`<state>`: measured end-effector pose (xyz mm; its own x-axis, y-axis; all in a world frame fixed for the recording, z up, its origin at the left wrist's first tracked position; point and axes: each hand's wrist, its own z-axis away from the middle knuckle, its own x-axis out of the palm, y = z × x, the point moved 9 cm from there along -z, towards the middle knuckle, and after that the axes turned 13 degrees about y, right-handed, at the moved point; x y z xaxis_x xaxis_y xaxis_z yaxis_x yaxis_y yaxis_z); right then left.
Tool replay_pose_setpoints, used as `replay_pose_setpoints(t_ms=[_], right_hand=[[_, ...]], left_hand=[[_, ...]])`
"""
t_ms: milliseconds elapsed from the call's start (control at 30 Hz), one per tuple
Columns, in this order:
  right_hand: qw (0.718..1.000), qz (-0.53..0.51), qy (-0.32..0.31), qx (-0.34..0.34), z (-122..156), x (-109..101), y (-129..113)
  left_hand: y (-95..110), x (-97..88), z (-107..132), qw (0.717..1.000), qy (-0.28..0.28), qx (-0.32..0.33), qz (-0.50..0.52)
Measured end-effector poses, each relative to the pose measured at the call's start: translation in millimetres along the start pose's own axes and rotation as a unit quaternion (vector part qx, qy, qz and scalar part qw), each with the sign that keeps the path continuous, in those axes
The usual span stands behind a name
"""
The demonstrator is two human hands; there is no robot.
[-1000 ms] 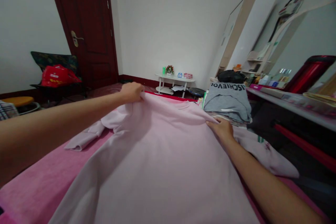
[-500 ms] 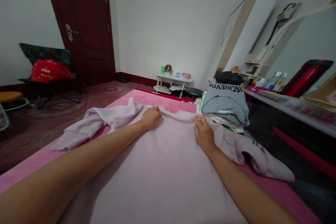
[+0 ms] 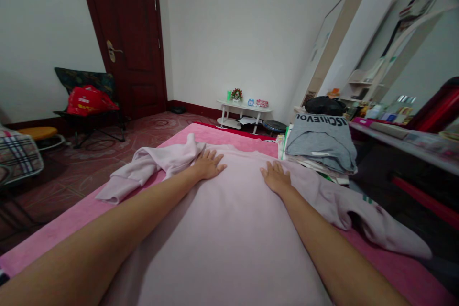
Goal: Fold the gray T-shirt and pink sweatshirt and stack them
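A pale pink long-sleeved top (image 3: pixel 233 220) lies spread over a bright pink bed cover (image 3: pixel 57 229). Its left sleeve (image 3: pixel 139 172) is bunched and folded across the cover; the right one (image 3: pixel 380 224), with small green marks, stretches toward the right edge. Near the upper left of the top, my left hand (image 3: pixel 208 164) rests flat with its fingers spread. My right hand (image 3: pixel 277 177) lies flat on the fabric at the upper right, fingers apart. Neither hand grips the cloth.
A stack of folded clothes (image 3: pixel 321 143) with a grey lettered shirt on top stands right of the top's far end. A cluttered dressing table (image 3: pixel 412 146) runs along the right. At the far wall is a small white table (image 3: pixel 244 106). A chair holds a red bag (image 3: pixel 89 100).
My fingers have uncurled from the top's far edge and now lie flat on the fabric, slightly nearer to me. The camera view has turned a little left.
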<state>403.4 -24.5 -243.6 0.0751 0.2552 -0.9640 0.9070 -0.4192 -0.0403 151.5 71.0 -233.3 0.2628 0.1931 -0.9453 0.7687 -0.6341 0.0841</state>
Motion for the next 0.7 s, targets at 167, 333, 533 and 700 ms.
replay_pose_setpoints(t_ms=[167, 333, 533, 700], right_hand=[[0.998, -0.018, 0.016, -0.066, 30, -6, -2], [0.995, -0.014, 0.039, -0.089, 45, -11, 4], [0.993, -0.015, 0.074, -0.094, 48, -19, 0], [0.991, -0.014, 0.093, -0.092, 48, -21, -1]], left_hand=[[2, -7.5, 32, 0.998, -0.03, 0.054, 0.013], [2, -42.2, 78, 0.987, -0.052, 0.136, 0.068], [-86, -126.1, 97, 0.997, 0.039, -0.017, 0.066], [-178, -142.3, 130, 0.986, -0.012, -0.156, -0.065]])
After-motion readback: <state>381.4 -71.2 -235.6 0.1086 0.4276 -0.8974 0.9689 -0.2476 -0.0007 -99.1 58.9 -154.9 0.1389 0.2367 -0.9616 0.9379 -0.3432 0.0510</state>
